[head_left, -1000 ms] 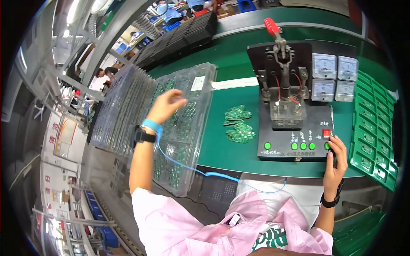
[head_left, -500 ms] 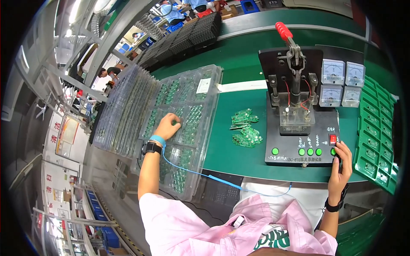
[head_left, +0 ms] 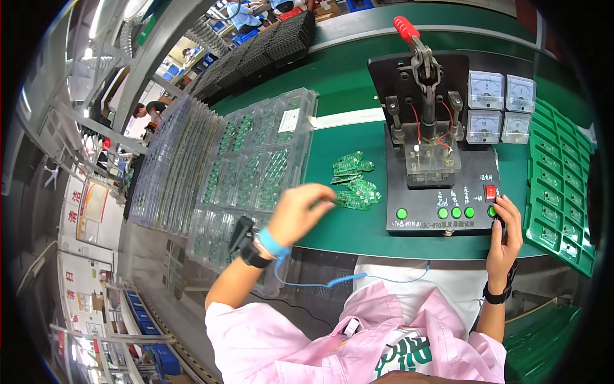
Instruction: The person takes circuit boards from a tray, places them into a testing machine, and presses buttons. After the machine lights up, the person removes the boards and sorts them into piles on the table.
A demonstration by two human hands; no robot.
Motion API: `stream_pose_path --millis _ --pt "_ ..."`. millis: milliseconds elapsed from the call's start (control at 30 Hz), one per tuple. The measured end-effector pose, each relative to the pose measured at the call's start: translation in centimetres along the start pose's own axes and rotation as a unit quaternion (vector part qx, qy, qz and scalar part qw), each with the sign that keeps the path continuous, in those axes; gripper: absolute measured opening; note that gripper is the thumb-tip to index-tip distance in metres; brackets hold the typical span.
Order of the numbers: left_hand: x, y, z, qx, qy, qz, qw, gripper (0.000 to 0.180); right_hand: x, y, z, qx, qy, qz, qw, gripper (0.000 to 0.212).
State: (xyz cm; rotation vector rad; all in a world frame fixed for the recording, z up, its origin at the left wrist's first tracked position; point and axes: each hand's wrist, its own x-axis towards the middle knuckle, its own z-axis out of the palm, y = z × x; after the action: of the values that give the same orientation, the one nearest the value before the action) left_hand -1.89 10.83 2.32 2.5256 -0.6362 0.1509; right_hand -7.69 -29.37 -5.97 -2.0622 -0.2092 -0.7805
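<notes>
My left hand (head_left: 300, 212) is in the air between the clear plastic tray (head_left: 307, 121) and a loose pile of small green circuit boards (head_left: 355, 192). Its fingers are pinched together, and whatever is between them is too small and blurred to name. A blue wrist strap with a coiled cord is on that wrist. My right hand (head_left: 504, 240) rests at the right front corner of a black test fixture (head_left: 416, 221), its fingers stretched out beside the rightmost green button (head_left: 492, 211). The fixture carries a toggle clamp with a red handle (head_left: 407, 29), standing upright.
Four analog meters would exceed naming, so several panel meters (head_left: 485, 89) stand right of the clamp. A green compartment tray (head_left: 543, 217) lies at the far right. Stacked clear trays (head_left: 169, 163) stand at left, black trays (head_left: 268, 51) behind. A white strip (head_left: 348, 118) lies on the green table.
My left hand has left the clear tray and moved right and nearer to me, toward the loose boards. My right hand stays by the green button. The whole view has shifted slightly.
</notes>
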Motion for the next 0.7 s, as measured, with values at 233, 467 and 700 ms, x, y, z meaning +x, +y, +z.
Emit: stream_pose_path --millis 233,467,700 --pt "-0.1 -0.7 -2.7 -0.008 -0.016 -0.036 0.999 0.028 0.0 0.0 1.2 -0.002 -0.019 0.003 1.000 0.027" --pt "-5.3 -18.9 -21.9 0.472 0.126 -0.195 0.851 0.025 -0.6 1.1 0.6 -0.004 -0.003 0.018 1.000 0.027" --pt "-12.0 -26.3 -21.6 0.595 -0.170 -0.282 0.733 0.060 -1.5 2.4 0.3 -0.041 -0.016 0.018 0.999 0.029"
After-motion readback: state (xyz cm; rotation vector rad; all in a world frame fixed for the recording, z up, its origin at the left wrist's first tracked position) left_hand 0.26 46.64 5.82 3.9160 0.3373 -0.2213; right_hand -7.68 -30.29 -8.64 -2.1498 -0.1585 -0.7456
